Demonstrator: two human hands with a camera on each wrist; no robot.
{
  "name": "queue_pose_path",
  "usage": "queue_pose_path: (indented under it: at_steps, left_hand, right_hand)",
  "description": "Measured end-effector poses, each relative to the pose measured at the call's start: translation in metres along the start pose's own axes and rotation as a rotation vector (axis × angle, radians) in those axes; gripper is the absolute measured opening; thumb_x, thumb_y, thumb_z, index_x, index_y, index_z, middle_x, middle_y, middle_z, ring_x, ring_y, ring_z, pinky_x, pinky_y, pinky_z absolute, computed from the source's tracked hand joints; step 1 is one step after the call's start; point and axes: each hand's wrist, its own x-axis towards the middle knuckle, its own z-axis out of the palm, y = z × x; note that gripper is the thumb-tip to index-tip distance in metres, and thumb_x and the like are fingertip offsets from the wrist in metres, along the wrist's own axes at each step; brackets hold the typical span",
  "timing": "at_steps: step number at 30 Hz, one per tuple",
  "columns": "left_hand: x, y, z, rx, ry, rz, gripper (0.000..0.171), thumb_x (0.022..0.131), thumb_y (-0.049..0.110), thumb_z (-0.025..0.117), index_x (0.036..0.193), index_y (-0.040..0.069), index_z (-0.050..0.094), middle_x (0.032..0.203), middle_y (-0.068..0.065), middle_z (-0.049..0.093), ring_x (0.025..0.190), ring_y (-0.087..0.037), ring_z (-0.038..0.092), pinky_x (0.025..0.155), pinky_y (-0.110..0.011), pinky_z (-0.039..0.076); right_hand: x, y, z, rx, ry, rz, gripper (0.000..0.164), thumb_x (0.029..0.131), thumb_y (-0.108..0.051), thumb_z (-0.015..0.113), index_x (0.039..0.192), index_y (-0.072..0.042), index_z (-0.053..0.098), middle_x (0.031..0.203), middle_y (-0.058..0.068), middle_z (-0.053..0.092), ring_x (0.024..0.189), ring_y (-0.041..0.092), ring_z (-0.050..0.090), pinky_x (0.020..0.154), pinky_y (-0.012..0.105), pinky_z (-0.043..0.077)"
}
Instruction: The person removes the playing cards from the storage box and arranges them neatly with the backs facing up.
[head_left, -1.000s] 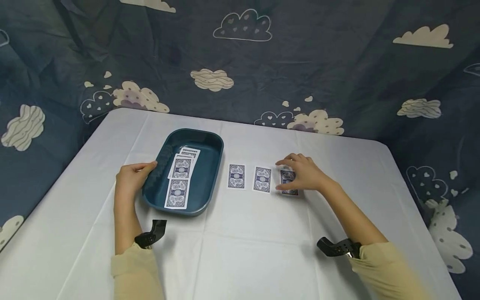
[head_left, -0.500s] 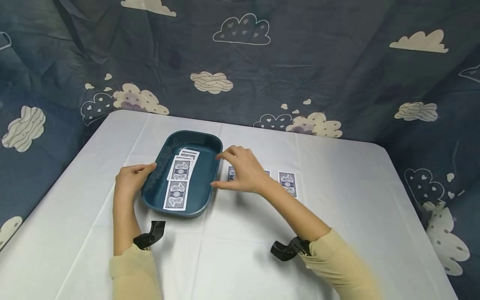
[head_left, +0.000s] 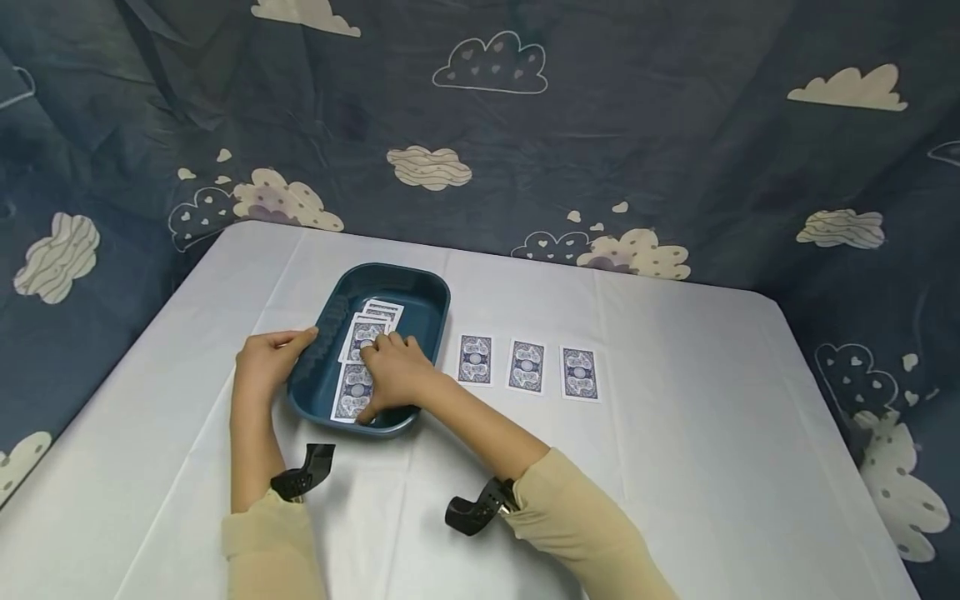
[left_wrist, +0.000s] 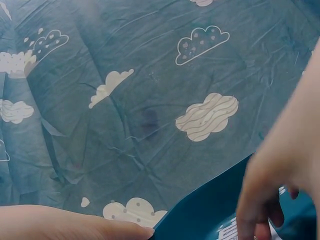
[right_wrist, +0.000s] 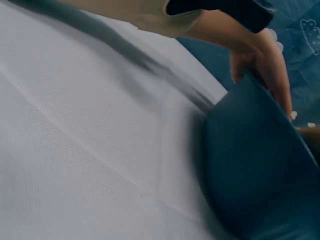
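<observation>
In the head view, a dark teal tray (head_left: pixel 426 310) stands left of the middle of the table, holding several overlapping playing cards (head_left: pixel 366 330) with patterned backs up. My left hand (head_left: pixel 262 362) pinches the tray's left rim; in the right wrist view its fingers (right_wrist: pixel 280 85) lie over that edge. Inside the tray, my right hand (head_left: pixel 397 367) reaches over the nearest card (head_left: pixel 348 393), thumb at its lower end and fingertips near its upper end. This card lies flat, partly covered by the hand. The left wrist view catches the right hand's fingers (left_wrist: pixel 255 205) pointing down into the tray.
Right of the tray, three face-down cards lie in a spaced row: one nearest the tray (head_left: pixel 475 360), a middle one (head_left: pixel 526 367) and a far one (head_left: pixel 580 373). A white cloth (head_left: pixel 675 467) covers the table. Behind hangs a dark cloud-print curtain (head_left: pixel 660 125).
My right hand has left the rightmost card of the row, crossed leftward over the other cards and come down inside the tray. The left hand stays at the tray's rim.
</observation>
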Motion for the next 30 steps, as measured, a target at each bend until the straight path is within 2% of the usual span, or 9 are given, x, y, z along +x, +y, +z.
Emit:
queue_pose_path:
  at_steps: [3,9,14,21,30]
  left_hand:
    - [-0.0005,0.0004,0.0003,-0.005,0.000,-0.005,0.057,0.087,0.049,0.055,0.118,0.002,0.062,0.126,-0.021,0.053,0.121,-0.036,0.045,0.099,-0.048,0.035]
    - [-0.0002,0.0004,0.0000,-0.006,0.002,-0.021,0.056,0.086,0.049,0.055,0.118,0.003,0.063,0.127,-0.020,0.053,0.122,-0.036,0.044,0.099,-0.047,0.035]
    - [-0.0001,-0.0010,0.0000,-0.005,-0.005,-0.011,0.056,0.087,0.048,0.055,0.118,0.003,0.062,0.127,-0.020,0.053,0.121,-0.036,0.044,0.099,-0.047,0.035]
    - [-0.0011,0.0004,-0.0005,0.000,-0.006,0.005,0.056,0.087,0.048,0.054,0.118,0.002,0.062,0.126,-0.020,0.053,0.122,-0.036,0.044,0.099,-0.047,0.035]
    - [-0.0019,-0.0003,-0.0005,0.006,0.000,0.024,0.056,0.087,0.049,0.054,0.117,0.003,0.063,0.124,-0.021,0.055,0.116,-0.035,0.048,0.094,-0.046,0.038]
  right_hand:
    - [0.0028,-0.0032,0.0040,-0.016,-0.039,0.032,0.092,0.056,-0.066,0.075,0.126,-0.012,0.051,0.120,0.004,0.048,0.109,0.019,0.041,0.087,0.036,0.034]
    - [0.0045,-0.0048,0.0064,-0.036,-0.032,0.031,0.088,0.056,-0.068,0.074,0.121,-0.012,0.053,0.115,0.003,0.050,0.108,0.018,0.043,0.087,0.036,0.035]
    - [0.0017,-0.0043,0.0082,-0.055,0.023,-0.031,0.086,0.058,-0.068,0.072,0.119,-0.011,0.052,0.114,0.002,0.052,0.108,0.017,0.044,0.088,0.034,0.036]
    - [-0.0005,-0.0038,0.0102,-0.093,0.101,-0.065,0.085,0.057,-0.071,0.070,0.116,-0.012,0.054,0.111,0.002,0.053,0.104,0.017,0.045,0.086,0.033,0.036]
    - [-0.0020,-0.0056,0.0097,-0.228,0.201,-0.085,0.094,0.056,-0.076,0.064,0.121,-0.010,0.053,0.111,0.002,0.051,0.106,0.019,0.043,0.091,0.042,0.033]
